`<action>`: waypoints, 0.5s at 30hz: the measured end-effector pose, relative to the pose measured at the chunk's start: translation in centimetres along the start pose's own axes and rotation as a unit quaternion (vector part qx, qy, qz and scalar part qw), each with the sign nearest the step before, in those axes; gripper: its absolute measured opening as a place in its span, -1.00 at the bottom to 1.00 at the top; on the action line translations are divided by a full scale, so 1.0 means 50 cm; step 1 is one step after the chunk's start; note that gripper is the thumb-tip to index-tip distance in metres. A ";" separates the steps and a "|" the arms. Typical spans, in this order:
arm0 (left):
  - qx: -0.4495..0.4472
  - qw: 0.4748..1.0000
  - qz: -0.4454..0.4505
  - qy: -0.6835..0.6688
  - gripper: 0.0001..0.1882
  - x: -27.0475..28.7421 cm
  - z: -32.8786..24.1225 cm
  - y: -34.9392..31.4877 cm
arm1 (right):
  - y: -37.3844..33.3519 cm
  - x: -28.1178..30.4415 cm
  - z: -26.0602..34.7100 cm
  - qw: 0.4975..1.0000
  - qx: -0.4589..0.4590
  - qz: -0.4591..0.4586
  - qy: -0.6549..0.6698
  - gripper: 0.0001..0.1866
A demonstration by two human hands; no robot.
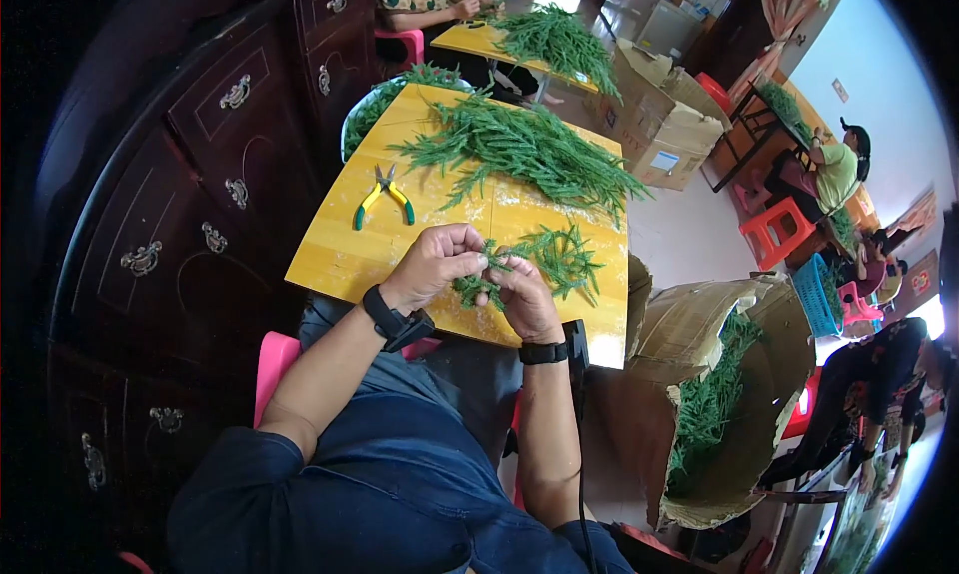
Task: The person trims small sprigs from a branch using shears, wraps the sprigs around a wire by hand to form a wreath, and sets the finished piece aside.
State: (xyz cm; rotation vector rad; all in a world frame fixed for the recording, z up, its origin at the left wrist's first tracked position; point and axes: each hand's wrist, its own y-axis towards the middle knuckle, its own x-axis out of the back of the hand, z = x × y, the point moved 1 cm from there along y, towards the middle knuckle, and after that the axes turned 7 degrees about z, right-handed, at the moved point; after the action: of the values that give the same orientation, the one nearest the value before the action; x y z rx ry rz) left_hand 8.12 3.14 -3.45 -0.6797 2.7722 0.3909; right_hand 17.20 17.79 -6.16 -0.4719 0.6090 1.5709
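Note:
Over the near edge of the yellow table (pixel 330 244), my left hand (pixel 440 264) pinches a small green artificial sprig (pixel 478 290). My right hand (pixel 524 292) closes on the same sprig from the other side, fingertips nearly meeting the left ones. Just beyond my right hand lies a loose bunch of green sprigs (pixel 567 262). Farther back a large pile of long green artificial branches (pixel 529 149) spreads across the table. Pliers (pixel 384 196) with yellow and green handles rest to the left, their jaws pointing away. My fingers partly hide the sprig.
An open cardboard box (pixel 659 414) holding greenery stands at the right of the table. Dark wooden drawers (pixel 180 214) line the left. Behind the table are a tub of greenery (pixel 370 109) and another cardboard box (pixel 659 124). Other people work at tables farther off.

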 end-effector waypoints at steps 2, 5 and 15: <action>0.006 1.000 0.000 -0.001 -0.95 0.001 -0.003 -0.001 | -0.001 -0.011 0.003 1.000 -0.002 0.002 0.007 -0.94; 0.032 0.996 0.005 -0.080 -0.93 -0.001 -0.008 -0.002 | 0.001 -0.023 0.003 1.000 -0.006 0.004 0.019 -0.94; 0.079 0.980 0.061 -0.173 -0.90 -0.006 -0.022 0.000 | 0.003 -0.002 -0.004 0.996 -0.025 0.079 -0.015 -0.89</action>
State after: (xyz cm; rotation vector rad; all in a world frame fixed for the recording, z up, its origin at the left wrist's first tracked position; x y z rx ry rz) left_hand 8.17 2.89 -2.34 -0.3661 2.4854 0.2779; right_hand 17.03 17.57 -6.24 -0.4452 0.5968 1.7447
